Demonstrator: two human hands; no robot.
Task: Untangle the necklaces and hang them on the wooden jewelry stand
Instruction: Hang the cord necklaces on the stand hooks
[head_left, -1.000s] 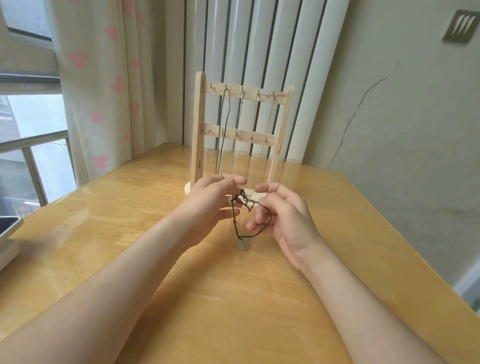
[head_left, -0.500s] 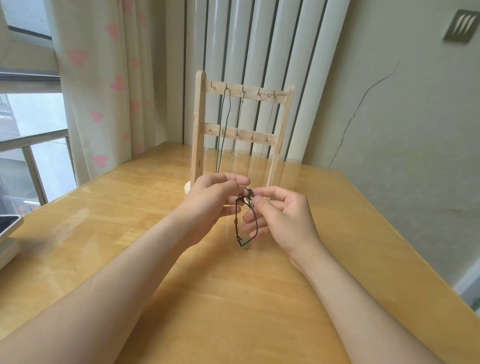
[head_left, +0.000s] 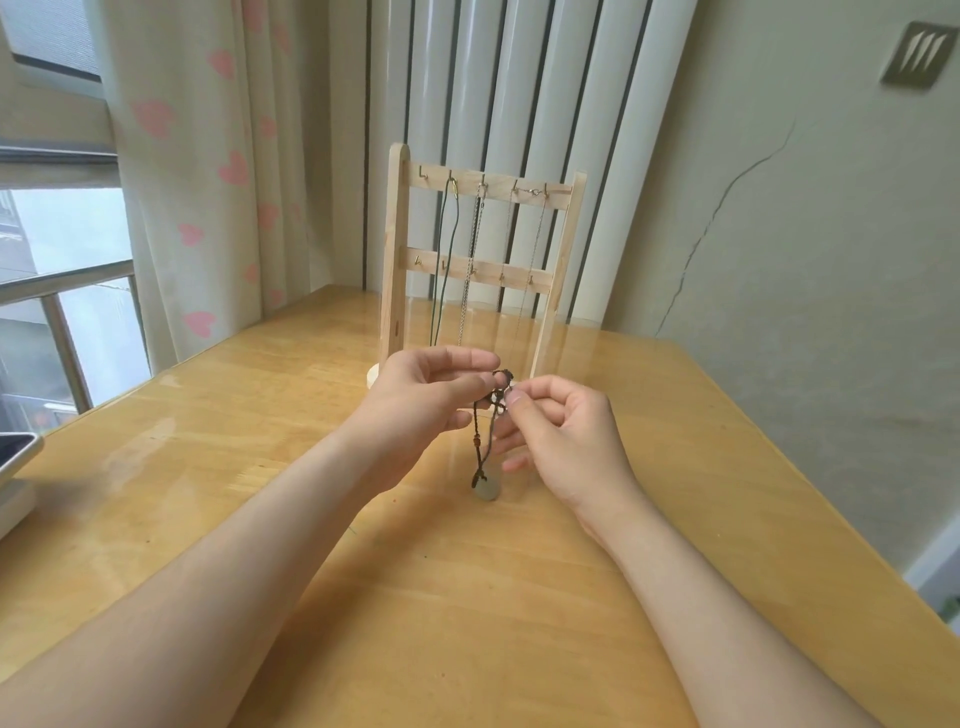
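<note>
A wooden jewelry stand (head_left: 397, 249) with two hook rails stands at the back of the table. A dark green cord (head_left: 447, 260) and two thin silver chains (head_left: 474, 260) hang from its top hooks. In front of it my left hand (head_left: 421, 405) and my right hand (head_left: 561, 441) pinch the knotted top of a brown cord necklace (head_left: 480, 447). Its doubled cord hangs straight down between my hands. A pale round pendant (head_left: 488, 488) at its lower end rests on or just above the wooden table (head_left: 467, 597).
A curtain with pink hearts (head_left: 208, 171) and a window are at the left. A white radiator (head_left: 519, 93) stands behind the stand. A grey-and-white device (head_left: 15, 478) sits at the table's left edge. The table's right edge runs along the wall.
The loose loop of brown cord has been drawn in, so it now hangs as a narrow straight strand. My right hand's fingertips have closed in towards my left hand at the knot.
</note>
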